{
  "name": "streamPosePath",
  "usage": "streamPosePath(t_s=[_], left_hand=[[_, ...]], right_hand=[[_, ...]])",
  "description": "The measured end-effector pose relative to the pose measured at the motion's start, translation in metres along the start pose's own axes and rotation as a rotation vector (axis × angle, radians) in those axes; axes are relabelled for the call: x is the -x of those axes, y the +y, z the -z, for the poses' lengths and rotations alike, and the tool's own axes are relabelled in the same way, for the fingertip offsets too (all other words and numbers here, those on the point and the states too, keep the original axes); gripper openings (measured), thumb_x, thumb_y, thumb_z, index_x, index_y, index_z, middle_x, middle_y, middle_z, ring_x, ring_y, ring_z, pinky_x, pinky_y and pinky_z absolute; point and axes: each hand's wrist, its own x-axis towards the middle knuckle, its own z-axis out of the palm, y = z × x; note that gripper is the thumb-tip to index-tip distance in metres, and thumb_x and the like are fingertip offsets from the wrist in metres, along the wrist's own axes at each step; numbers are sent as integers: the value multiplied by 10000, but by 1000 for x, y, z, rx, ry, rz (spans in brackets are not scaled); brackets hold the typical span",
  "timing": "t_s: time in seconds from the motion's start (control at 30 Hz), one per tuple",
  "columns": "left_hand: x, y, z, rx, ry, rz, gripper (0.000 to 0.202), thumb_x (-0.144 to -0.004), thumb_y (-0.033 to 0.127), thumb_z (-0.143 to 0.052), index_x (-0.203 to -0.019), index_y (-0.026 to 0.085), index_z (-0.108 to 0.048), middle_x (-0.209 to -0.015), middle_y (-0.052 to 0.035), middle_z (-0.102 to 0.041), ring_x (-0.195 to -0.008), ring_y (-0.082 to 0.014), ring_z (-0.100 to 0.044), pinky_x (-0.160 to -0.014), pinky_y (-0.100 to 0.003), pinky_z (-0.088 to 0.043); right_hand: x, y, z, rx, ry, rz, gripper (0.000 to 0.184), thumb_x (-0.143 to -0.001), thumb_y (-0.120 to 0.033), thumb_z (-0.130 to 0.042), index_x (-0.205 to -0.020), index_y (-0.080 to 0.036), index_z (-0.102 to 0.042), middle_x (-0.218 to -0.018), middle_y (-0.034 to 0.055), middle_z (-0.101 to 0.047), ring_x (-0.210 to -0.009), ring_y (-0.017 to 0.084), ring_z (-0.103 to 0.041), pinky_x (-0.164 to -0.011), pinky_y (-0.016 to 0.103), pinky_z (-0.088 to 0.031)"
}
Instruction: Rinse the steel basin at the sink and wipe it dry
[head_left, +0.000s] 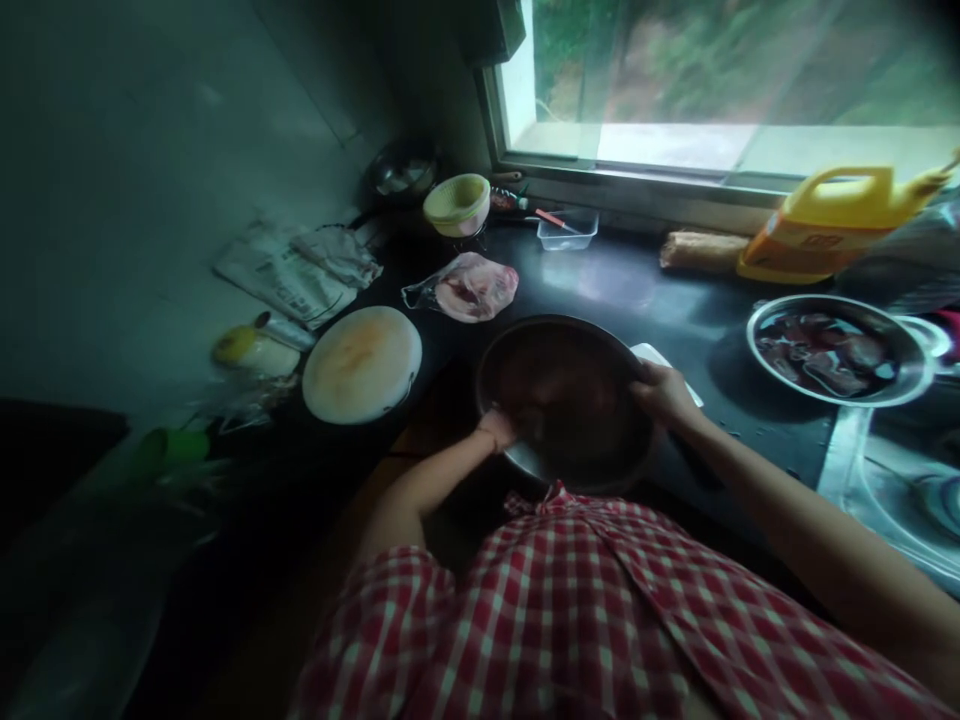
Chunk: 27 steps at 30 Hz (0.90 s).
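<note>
A wide, round, dark pan (574,400) is tilted in front of my body at the counter's near edge. My right hand (664,395) is closed on its right rim. At the lower left rim is my left hand (499,428), closed over the edge; its fingers are dim and blurred against the dark inside. Part of a white flat item (679,375) shows behind my right hand. Beyond the pan, raw meat in a clear plastic bag (472,287) lies on the black counter. A round, stained, whitish board (363,365) lies to the left.
A pot with dark pieces in liquid (825,350) stands by the metal sink (851,450) on the right. Behind are a yellow oil jug (825,225), a clear plastic tub (568,232) and a yellow-green basket (456,205). Crumpled bags (300,270) lie left.
</note>
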Motion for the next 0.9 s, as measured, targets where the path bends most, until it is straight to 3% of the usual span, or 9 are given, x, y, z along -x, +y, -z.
streamPosePath(t_s=[0.13,0.23,0.3,0.4,0.47,0.53,0.67,0.77,0.9], left_hand=[[-37,-41,57,-37,163,-8,455,-907,273,-418,-1342,152,-366,-1459,-114,-281,-1354,-246,-221,-1112,-500,-154],[-62,-54,78,-16,187,-31,412,-913,259,-406,-1316,174,-410,-1468,-84,-279,-1365,-226,-200,-1122,-488,-131],[-63,-53,69,20,184,14,385,-907,262,-424,-1278,163,-452,-1437,-93,-334,-1357,-240,-222,-1112,-515,-142],[-49,-29,28,105,155,135,410,-885,315,-473,-1266,165,-462,-1422,-112,-342,-1360,-278,-199,-1099,-561,-132],[-38,4,-4,194,87,198,443,-877,340,-486,-1276,152,-446,-1412,-128,-348,-1345,-304,-226,-1078,-602,-143],[-31,45,-28,325,-36,168,416,-869,348,-504,-1238,157,-484,-1348,-122,-432,-1284,-291,-347,-1051,-595,-233],[-27,105,-40,654,-193,-22,354,-876,344,-503,-1179,166,-538,-1214,-92,-558,-1097,-210,-541,-946,-460,-436],[-26,103,-27,857,-104,-10,414,-916,410,-394,-1227,158,-500,-1132,-89,-604,-963,-176,-608,-845,-401,-504],[-39,44,-8,944,258,250,480,-935,437,-298,-1303,152,-416,-1263,-115,-522,-1103,-220,-540,-925,-450,-450]], right_hand=[[-8,-15,-5,32,-11,68,388,-566,-238,-439,-863,-131,-664,-632,19,-569,-629,166,-516,-554,233,-369],[-10,-19,-6,-26,-5,77,393,-561,-230,-461,-881,-137,-669,-667,21,-582,-670,173,-530,-582,230,-389],[-9,-13,-7,-57,51,32,380,-567,-239,-471,-875,-133,-665,-673,22,-586,-661,170,-528,-569,227,-387],[-9,6,-8,-93,124,-51,395,-589,-256,-460,-911,-134,-653,-691,20,-597,-625,157,-522,-535,222,-382],[-8,22,-8,-120,163,-110,408,-590,-260,-453,-925,-126,-645,-665,16,-588,-576,145,-505,-505,218,-376],[-7,36,-9,-140,196,-158,411,-581,-262,-456,-915,-113,-643,-632,15,-571,-540,137,-483,-485,217,-370],[-6,50,-13,-178,214,-199,427,-568,-261,-473,-930,-113,-645,-647,17,-577,-551,139,-486,-488,217,-376],[-8,54,-16,-217,217,-221,420,-554,-260,-471,-907,-108,-640,-609,11,-551,-520,132,-467,-465,215,-362],[-6,51,-16,-272,234,-254,421,-544,-260,-453,-899,-109,-622,-603,9,-540,-503,126,-461,-460,217,-365]])
